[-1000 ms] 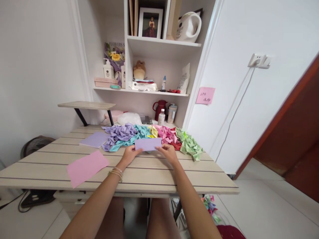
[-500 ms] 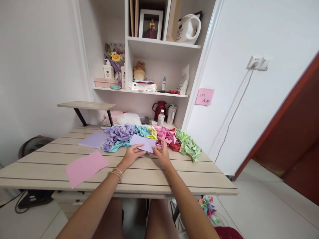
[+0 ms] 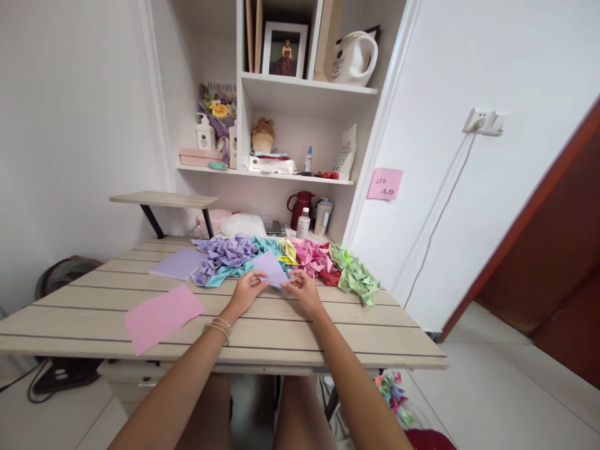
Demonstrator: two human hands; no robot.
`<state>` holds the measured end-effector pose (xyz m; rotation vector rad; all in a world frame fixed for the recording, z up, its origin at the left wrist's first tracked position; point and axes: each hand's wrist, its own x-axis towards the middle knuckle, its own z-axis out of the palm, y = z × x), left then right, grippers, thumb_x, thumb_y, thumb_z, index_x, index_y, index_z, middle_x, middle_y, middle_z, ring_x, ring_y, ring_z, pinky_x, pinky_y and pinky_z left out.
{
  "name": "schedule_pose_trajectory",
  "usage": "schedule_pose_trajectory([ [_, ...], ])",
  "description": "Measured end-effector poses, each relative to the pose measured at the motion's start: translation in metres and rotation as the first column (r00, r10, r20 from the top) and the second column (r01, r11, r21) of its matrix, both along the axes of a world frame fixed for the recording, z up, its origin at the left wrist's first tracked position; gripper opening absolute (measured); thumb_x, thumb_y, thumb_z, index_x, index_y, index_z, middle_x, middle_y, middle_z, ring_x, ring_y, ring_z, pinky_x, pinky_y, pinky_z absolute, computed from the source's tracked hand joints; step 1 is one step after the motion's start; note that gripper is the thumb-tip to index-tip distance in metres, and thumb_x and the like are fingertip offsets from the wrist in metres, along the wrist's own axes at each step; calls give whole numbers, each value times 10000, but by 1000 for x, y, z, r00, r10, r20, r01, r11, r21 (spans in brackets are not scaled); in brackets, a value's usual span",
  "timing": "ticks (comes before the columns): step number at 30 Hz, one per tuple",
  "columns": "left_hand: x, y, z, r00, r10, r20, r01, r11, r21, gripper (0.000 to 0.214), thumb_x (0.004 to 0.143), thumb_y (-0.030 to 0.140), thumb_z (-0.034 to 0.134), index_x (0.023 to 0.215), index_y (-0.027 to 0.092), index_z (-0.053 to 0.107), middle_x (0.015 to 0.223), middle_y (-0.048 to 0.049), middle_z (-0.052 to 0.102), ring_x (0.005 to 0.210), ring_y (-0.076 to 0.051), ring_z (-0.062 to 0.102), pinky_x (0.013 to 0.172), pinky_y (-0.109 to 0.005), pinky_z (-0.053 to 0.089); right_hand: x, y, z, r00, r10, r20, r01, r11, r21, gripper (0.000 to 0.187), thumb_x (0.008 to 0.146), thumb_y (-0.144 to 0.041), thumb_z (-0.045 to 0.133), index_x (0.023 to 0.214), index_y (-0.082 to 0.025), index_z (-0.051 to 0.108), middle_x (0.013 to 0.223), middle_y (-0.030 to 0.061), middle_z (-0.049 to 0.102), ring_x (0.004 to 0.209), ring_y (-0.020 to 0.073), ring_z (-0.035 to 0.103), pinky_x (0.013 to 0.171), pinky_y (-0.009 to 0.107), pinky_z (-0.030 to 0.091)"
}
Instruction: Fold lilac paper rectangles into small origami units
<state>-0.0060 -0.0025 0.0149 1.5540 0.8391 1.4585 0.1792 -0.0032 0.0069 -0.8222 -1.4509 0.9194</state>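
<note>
A small lilac paper sheet (image 3: 272, 267) is pinched between both my hands above the wooden table (image 3: 281, 325). My left hand (image 3: 247, 289) grips its left lower edge, fingers closed on it. My right hand (image 3: 302, 289) pinches its right lower corner. The sheet is tilted with one corner pointing up. Just behind it lies a row of folded paper pieces: purple (image 3: 225, 251), teal (image 3: 267, 247), yellow (image 3: 287, 251), pink (image 3: 313, 255), red (image 3: 332, 275) and green (image 3: 356, 275).
A lilac paper stack (image 3: 177, 264) and a pink sheet (image 3: 162, 315) lie on the table's left. Shelves (image 3: 300, 90) behind hold a red jug (image 3: 302, 206), bottles and a kettle (image 3: 354, 56). More folded pieces (image 3: 391, 390) lie on the floor at right.
The lilac sheet was held flat and wide; my right hand has moved left toward my left hand, and the sheet now looks narrower and tilted.
</note>
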Motion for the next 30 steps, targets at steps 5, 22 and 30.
schedule_pose_trajectory([
  [5, 0, -1, 2, 985, -66, 159, 80, 993, -86, 628, 605, 256, 711, 1144, 169, 401, 796, -46, 664, 719, -168, 652, 698, -311, 501, -1, -3, 1, 994, 86, 62, -84, 996, -30, 281, 620, -323, 683, 833, -146, 635, 629, -11, 585, 542, 101, 491, 544, 228, 394],
  [22, -1, 0, -2, 996, -90, 5, 90, 992, -93, 426, 550, 303, 730, 930, 120, 673, 897, -108, 700, 860, -257, 635, 839, -431, 461, 1, -9, 4, 946, -30, 322, -22, 987, 157, 434, 620, -280, 675, 1048, -226, 626, 878, 38, 658, 651, 156, 560, 608, 280, 444],
  [30, -1, 2, 3, 999, 45, -11, -45, 995, -89, 373, 553, 311, 737, 875, 129, 691, 937, -97, 693, 886, -256, 620, 860, -411, 451, 2, -10, 13, 998, -49, 34, 45, 992, 119, 188, 644, -350, 663, 720, -180, 690, 830, 60, 676, 775, 202, 605, 723, 325, 465],
])
